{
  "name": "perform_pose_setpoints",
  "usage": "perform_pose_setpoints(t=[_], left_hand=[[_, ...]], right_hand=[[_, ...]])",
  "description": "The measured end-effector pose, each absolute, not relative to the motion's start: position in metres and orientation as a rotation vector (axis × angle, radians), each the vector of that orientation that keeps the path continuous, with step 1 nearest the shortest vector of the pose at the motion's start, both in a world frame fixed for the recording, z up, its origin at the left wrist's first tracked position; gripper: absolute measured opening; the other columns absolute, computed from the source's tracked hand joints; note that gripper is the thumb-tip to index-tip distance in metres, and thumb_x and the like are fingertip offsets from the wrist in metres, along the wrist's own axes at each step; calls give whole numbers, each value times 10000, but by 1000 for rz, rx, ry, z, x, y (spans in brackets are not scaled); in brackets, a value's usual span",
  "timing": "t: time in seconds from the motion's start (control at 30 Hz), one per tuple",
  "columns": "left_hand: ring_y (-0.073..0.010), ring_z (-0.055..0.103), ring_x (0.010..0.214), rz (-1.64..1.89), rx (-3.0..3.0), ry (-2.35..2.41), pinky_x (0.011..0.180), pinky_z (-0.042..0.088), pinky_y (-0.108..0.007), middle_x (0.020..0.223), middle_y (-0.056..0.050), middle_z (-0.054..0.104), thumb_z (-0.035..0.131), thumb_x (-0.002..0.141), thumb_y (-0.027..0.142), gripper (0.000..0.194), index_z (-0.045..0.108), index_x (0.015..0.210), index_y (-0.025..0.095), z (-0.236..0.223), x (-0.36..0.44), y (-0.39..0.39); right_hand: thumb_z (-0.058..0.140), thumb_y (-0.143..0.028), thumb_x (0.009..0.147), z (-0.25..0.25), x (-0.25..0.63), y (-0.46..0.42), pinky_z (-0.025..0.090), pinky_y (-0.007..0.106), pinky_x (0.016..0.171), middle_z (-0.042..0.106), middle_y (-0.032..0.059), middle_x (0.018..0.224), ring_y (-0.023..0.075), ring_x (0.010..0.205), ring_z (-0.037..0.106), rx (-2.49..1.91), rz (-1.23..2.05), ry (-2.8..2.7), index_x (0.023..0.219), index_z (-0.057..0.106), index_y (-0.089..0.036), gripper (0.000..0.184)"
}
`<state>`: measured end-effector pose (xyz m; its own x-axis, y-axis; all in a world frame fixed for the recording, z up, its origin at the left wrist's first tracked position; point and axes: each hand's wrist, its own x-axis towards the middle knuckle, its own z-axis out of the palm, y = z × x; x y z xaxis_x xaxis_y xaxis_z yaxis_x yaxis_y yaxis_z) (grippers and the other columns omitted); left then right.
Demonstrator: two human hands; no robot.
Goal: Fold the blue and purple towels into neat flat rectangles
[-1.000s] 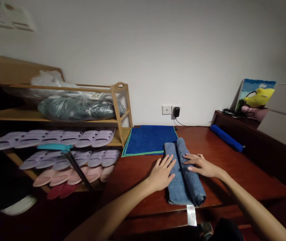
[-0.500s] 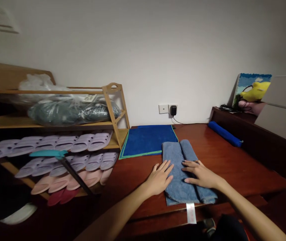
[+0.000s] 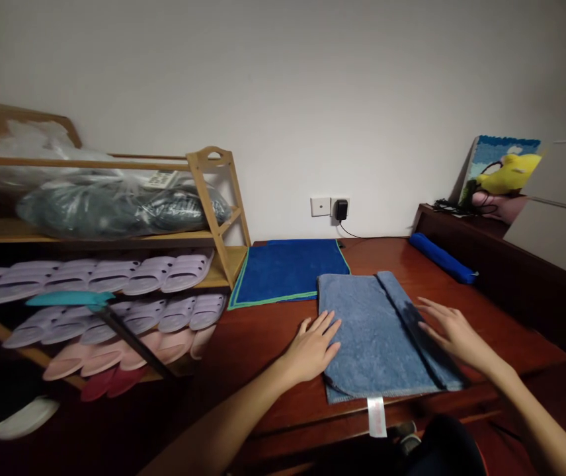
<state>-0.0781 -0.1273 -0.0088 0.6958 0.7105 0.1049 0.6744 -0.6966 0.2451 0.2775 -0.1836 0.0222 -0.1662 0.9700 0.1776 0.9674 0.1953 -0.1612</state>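
A grey-blue towel (image 3: 367,324) lies on the reddish-brown wooden table, with a folded strip along its right side and a white tag (image 3: 376,416) hanging over the front edge. My left hand (image 3: 313,347) rests flat on the towel's left edge, fingers stretched out. Over the towel's right border is my right hand (image 3: 456,334), fingers apart and holding nothing; whether it touches the cloth I cannot tell. Behind the towel lies a dark blue cloth (image 3: 287,271) with green edging, its near right corner beside the towel's far left corner.
A rolled blue cloth (image 3: 442,258) lies at the table's right side, against a dark raised ledge. On the left stands a wooden rack (image 3: 221,244) with several slippers and a plastic-wrapped bundle (image 3: 114,205). A black plug (image 3: 341,209) sits in the wall socket, its cord trailing right.
The towel's right part has spread out to the right, making it wider. My right hand has moved right with that side, while my left hand has stayed on the left edge.
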Motion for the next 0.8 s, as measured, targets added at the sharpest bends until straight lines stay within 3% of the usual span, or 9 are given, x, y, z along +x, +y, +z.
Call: perform_pose_setpoints(t=[0.1,0.23,0.37,0.53,0.6,0.7,0.8], left_hand=[[-216,145,1415,277,2710,1118,1099,180,-505,1533,-75,216,243,963,464,516,295,1433,257,-8,-78,-127],[-224,157,1412,258,2700,1124,1101,183,-498,1529,-72,228,253,961,463,517,302,1431,253,-4,-78,-128],[-227,173,1408,266,2706,1121,1095,196,-496,1526,-70,242,266,959,457,511,307,1428,258,-5,-79,-128],[-259,224,1387,359,2720,1164,1068,227,-503,1506,-102,288,309,948,455,502,351,1398,236,-2,-77,-130],[-282,331,1321,475,2701,1289,1033,272,-484,1427,-131,402,336,939,458,470,441,1320,203,2,-77,-131],[-303,495,1093,563,2622,1559,924,343,-457,1118,-138,586,368,921,459,378,589,1032,174,8,-78,-131],[-287,526,941,490,2581,1620,838,356,-425,904,-101,605,426,894,447,316,585,804,190,8,-79,-129]], right_hand=[[364,-514,899,19,249,-186,248,497,1071,291,55,1498,251,1367,283,-1705,248,-2417,1398,380,-304,542],[356,-499,898,9,260,-184,227,500,1077,294,63,1495,246,1382,247,-1806,229,-2437,1360,447,-280,519],[398,-404,859,-1,320,-185,298,474,1038,316,75,1483,253,1328,358,-1958,33,-2368,1295,523,-268,473],[406,-372,817,-13,380,-192,405,472,934,469,119,1379,285,1208,502,-2166,-151,-2218,1216,589,-239,458],[375,-383,839,-15,380,-195,419,468,912,505,121,1346,283,1174,530,-2145,-240,-2139,1204,589,-235,448],[353,-436,873,-8,350,-198,407,468,927,519,111,1331,273,1174,524,-2024,-271,-2063,1212,570,-246,446],[395,-461,881,13,295,-200,378,446,975,528,118,1317,264,1191,503,-1841,-128,-2108,1203,574,-226,437]])
